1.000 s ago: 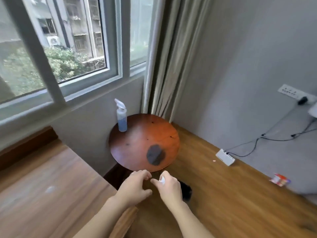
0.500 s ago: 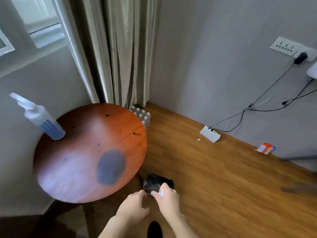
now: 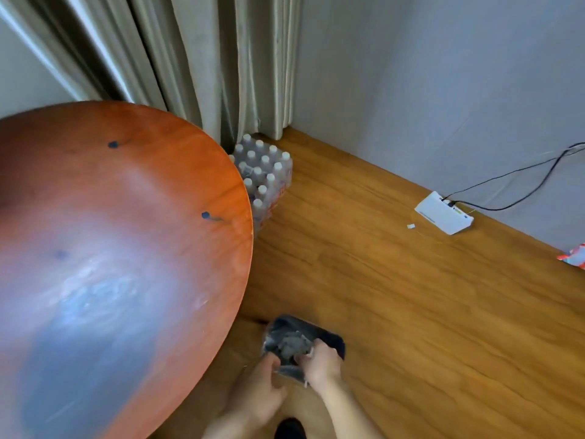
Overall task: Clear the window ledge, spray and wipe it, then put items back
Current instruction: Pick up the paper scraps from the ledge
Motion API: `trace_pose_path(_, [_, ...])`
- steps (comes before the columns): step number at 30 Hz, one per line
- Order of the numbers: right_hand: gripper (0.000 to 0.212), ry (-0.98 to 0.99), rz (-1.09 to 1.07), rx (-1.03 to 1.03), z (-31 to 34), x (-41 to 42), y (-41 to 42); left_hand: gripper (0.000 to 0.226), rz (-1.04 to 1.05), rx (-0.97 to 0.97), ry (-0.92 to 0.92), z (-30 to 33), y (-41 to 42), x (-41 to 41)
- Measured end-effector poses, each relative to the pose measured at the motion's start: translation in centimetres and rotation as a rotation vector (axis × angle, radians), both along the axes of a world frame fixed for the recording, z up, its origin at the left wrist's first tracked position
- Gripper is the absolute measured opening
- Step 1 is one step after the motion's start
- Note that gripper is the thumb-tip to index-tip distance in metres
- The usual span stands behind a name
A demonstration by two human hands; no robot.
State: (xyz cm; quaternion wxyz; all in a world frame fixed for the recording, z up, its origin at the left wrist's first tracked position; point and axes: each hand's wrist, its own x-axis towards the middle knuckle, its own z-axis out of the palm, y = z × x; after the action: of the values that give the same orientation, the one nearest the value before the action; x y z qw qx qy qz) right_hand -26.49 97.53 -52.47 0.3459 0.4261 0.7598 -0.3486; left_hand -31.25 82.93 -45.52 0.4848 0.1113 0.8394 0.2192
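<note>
Both hands reach into a black bin (image 3: 329,339) on the floor beside the counter (image 3: 120,248): left hand (image 3: 262,391) pinches its liner open, right hand (image 3: 319,362) grips crumpled grey waste, likely discarding it; ledge not visible.

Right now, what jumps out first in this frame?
The round reddish-brown wooden table fills the left side, its top blurred bluish near the bottom. At bottom centre both hands, left and right, reach into a small dark bin lined with a plastic bag on the wooden floor. A shrink-wrapped pack of white-capped water bottles sits by the beige curtain.
</note>
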Motion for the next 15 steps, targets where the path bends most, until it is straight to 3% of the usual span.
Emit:
trace_pose_path(2, [0.025, -0.033, -0.01, -0.037, -3.4, -0.6, 0.5, 0.04, -0.002, -0.011, 0.026, -1.9, 0.2, -0.7])
trace_pose_path(7, [0.076, -0.038, -0.045, -0.071, -8.1, -1.1, 0.4, 0.039, -0.009, -0.021, 0.031, -4.7, -0.4, -1.7])
trace_pose_path(15, [0.047, 0.002, 0.005, -0.059, -2.3, -0.9, -0.4, 0.038, -0.034, -0.045, 0.053, -0.9, -0.7, -1.0])
